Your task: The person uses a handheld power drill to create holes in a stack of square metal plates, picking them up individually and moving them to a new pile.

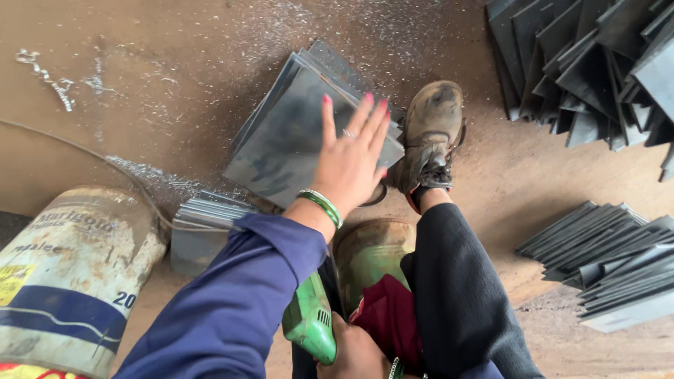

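Blue sleeve, green bangles, a ring, pink nails, black trousers, and a worn brown boot.

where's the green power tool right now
In the head view, the green power tool sits bottom centre, gripped by the right hand, beside the blue sleeve.

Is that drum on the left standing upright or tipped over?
Tipped over: the drum lies on its side on the floor, its printed bands running crosswise, left of the left hand.
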